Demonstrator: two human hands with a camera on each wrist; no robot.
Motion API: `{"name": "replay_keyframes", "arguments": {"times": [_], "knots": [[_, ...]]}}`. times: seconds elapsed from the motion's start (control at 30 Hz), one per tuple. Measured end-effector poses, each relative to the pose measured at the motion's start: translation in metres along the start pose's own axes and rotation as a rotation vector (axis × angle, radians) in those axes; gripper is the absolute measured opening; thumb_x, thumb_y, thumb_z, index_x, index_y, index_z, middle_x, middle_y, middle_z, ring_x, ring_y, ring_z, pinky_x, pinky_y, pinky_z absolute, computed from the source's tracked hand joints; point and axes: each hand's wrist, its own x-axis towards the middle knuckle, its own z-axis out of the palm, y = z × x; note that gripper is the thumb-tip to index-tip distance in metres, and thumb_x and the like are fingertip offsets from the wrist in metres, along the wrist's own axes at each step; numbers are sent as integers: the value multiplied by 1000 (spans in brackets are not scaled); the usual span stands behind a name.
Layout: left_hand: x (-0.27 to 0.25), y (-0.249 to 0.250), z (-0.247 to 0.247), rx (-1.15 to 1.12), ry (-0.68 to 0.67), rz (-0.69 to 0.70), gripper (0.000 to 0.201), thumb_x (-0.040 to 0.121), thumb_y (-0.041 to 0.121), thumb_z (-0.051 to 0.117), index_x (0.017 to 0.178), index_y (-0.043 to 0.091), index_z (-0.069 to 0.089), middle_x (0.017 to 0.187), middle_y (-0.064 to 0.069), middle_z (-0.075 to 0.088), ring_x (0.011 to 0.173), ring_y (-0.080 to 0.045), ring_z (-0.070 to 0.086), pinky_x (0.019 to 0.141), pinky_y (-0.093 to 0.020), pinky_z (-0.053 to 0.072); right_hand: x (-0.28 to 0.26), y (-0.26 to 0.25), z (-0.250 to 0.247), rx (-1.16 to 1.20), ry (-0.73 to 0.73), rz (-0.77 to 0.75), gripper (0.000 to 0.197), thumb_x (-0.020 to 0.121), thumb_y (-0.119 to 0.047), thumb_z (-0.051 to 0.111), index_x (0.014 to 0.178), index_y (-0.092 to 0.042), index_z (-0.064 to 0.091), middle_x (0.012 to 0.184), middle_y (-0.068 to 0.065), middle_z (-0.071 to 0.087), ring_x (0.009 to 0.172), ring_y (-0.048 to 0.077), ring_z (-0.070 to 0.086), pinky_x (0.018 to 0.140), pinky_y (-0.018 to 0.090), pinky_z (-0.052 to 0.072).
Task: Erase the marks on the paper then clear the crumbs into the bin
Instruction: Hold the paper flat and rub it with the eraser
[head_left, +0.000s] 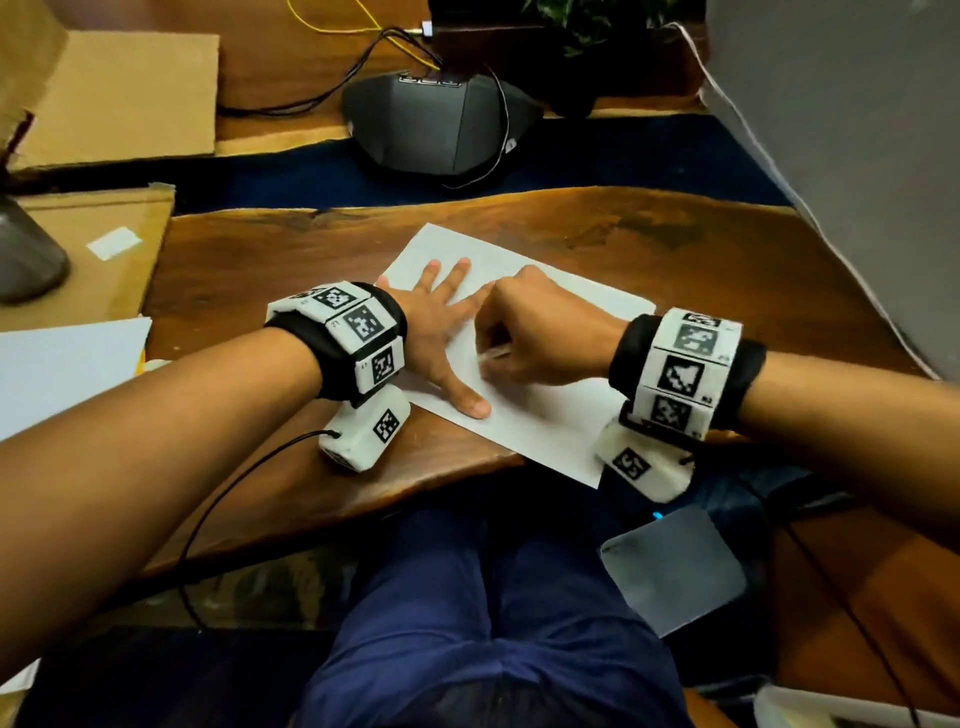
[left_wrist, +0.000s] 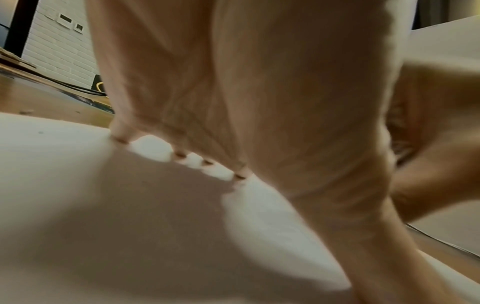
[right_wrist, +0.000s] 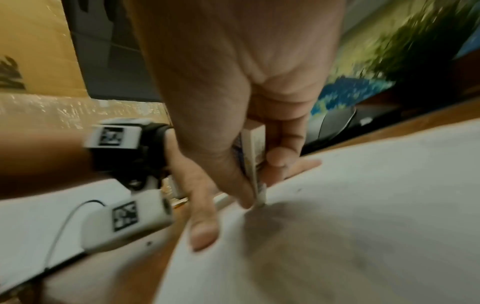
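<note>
Thin paper (head_left: 524, 415), slides easy near desk (head_left: 727, 260) front edge: left hand (head_left: 441, 332) flat, fingers spread. Right hand (head_left: 540, 338) pinching eraser (right_wrist: 255, 164), tip down; grip low, light strokes.

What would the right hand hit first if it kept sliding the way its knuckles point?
Likely the left hand, pressed flat on the paper just ahead of the right hand and its eraser; the gap looks small.

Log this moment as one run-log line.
phase: erasing | left hand: flat, pressing paper down | right hand: pinching eraser, tip on paper | crumbs: not yet cleared
</note>
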Motion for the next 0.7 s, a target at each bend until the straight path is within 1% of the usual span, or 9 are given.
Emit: {"name": "replay_keyframes", "arguments": {"times": [0.07, 0.17, 0.3, 0.37, 0.47, 0.53, 0.6, 0.63, 0.7], "knots": [[1, 0, 1, 0, -1, 0, 149, 36, 97, 58, 140, 47, -35, 150, 6, -46, 144, -27, -31, 111, -72, 1, 9, 14, -11, 0, 28, 76, 9, 77, -23, 79, 79, -14, 80, 73, -1, 74, 64, 13, 66, 61, 30, 57], [1, -1, 3, -8, 32, -1, 151, 27, 101, 54, 137, 51, -37, 152, 7, -43, 145, -27, -29, 111, -73, 1, 22, 38, -26, -13, 160, 179, 11, 77, -23, 80, 80, -12, 80, 74, 2, 74, 69, 20, 69, 62, 33, 57], [2, -1, 2, 12, 13, 6, 150, 30, 100, 54, 139, 48, -36, 150, 6, -46, 144, -28, -31, 111, -73, 3, 6, 5, -3, -27, 13, 2, 3, 76, -16, 76, 76, -13, 77, 70, 1, 70, 62, 17, 64, 57, 30, 54], [3, -2, 1, 15, 11, 6, 150, 30, 100, 54, 138, 48, -37, 150, 6, -46, 144, -28, -31, 110, -73, 2, 11, 14, -13, -23, 10, 49, 7, 77, -20, 78, 78, -14, 79, 73, 0, 73, 64, 16, 65, 61, 31, 56], [4, -2, 4, -13, 27, 8, 151, 26, 101, 54, 136, 51, -37, 151, 7, -44, 145, -27, -30, 110, -73, 0, 25, 40, -29, -9, 120, 185, 9, 78, -21, 80, 81, -13, 80, 76, 2, 75, 68, 16, 67, 65, 34, 59], [2, -4, 4, -8, 33, 14, 150, 25, 103, 51, 136, 52, -36, 151, 7, -44, 144, -27, -31, 110, -74, 0, 24, 24, -18, -66, 92, 104, 5, 77, -17, 77, 78, -12, 77, 71, 0, 70, 63, 17, 62, 58, 27, 53], [2, -4, 4, 2, 35, 30, 148, 29, 102, 52, 138, 51, -35, 150, 7, -45, 144, -27, -32, 109, -74, 0, 11, -4, -3, -37, -26, -7, 3, 75, -16, 74, 72, -15, 74, 64, -5, 64, 56, 11, 54, 54, 21, 45], [2, -4, 4, 3, 30, 29, 147, 32, 101, 54, 139, 50, -33, 150, 7, -46, 143, -27, -33, 109, -74, 0, 9, -5, -2, -13, -54, -18, 6, 75, -18, 76, 69, -17, 73, 61, -7, 63, 54, 6, 54, 53, 20, 44], [1, -3, 4, -5, 34, 16, 147, 34, 98, 57, 141, 50, -32, 151, 7, -44, 144, -26, -32, 110, -73, 0, 19, 14, -15, -19, 5, 80, 12, 77, -22, 78, 68, -16, 73, 62, -7, 66, 58, 8, 60, 53, 20, 44]]}}
